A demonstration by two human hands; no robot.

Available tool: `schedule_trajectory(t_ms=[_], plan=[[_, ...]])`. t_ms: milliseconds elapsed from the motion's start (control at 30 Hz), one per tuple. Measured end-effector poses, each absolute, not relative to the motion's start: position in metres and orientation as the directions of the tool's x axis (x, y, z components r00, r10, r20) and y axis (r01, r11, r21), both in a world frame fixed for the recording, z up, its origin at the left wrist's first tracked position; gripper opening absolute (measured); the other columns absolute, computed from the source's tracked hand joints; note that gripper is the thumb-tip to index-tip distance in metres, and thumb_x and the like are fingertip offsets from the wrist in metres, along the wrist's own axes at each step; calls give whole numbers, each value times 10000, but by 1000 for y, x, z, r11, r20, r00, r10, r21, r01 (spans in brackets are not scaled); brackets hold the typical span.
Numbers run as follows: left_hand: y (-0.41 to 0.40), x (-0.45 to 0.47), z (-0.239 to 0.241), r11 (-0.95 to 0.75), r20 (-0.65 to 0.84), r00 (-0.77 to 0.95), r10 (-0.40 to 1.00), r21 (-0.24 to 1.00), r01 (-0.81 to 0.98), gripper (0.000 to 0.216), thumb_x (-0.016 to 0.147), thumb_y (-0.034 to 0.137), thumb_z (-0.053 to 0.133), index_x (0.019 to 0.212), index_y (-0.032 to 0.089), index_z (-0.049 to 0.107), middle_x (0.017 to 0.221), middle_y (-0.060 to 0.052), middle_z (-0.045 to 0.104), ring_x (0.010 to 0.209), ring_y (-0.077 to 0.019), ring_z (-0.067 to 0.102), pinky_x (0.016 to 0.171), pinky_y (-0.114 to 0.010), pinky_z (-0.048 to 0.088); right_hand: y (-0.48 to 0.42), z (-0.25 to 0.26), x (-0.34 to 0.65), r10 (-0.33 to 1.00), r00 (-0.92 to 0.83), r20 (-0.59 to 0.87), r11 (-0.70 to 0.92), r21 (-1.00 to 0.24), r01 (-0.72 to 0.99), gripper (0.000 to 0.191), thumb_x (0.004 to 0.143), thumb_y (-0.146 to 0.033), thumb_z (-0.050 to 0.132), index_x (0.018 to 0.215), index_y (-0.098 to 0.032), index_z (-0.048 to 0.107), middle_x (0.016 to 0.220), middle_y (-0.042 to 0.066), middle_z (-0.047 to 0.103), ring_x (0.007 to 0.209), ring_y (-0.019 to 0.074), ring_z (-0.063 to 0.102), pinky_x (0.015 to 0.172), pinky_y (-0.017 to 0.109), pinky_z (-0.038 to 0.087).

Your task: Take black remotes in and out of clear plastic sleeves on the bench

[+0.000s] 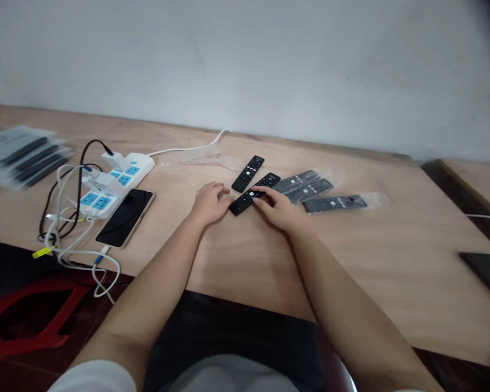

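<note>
A black remote control [253, 194] lies slanted on the wooden table [384, 261]. My left hand [209, 203] rests at its near end, fingers touching it. My right hand [278, 208] grips its middle, thumb on the buttons. A second bare black remote [248, 173] lies just behind, untouched. Three remotes in clear plastic sleeves [310, 189] lie to the right of my right hand, the nearest one [335, 203] farthest right.
A white power strip [115, 182] with plugs and tangled cables sits at left, a phone [124, 216] lying screen-up beside it. A stack of bagged remotes [22, 155] is at far left. Empty plastic sleeves [200, 158] lie behind. Another dark device [488, 271] is at the right edge. A red stool [28, 316] stands below left.
</note>
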State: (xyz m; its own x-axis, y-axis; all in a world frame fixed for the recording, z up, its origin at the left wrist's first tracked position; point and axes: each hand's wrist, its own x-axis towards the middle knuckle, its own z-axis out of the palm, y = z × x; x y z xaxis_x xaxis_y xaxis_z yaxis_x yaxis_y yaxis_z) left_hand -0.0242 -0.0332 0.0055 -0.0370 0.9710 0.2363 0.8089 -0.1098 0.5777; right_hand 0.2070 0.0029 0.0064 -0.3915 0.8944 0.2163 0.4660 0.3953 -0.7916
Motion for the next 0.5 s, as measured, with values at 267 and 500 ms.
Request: schedule_trajectory(t_ms=[267,500], plan=[[-33,-25,5,-121,244,-31,969,584,803,255,900,416,646,1021,215,745,1253,-96,701,1229,-279,612,1101,-447,433,3,5,207,891,-393,229,407,-787,464,368,906,-420,619,1226,-259,702,900,42,710,736,203,610,771,390,537],[-32,-25,6,-128,242,-21,970,581,803,247,900,417,647,1015,221,745,1236,-86,706,1200,-280,621,1093,-449,436,1,8,206,896,-392,210,393,-787,475,364,912,-413,620,1228,-253,704,880,41,706,720,196,606,772,390,540]])
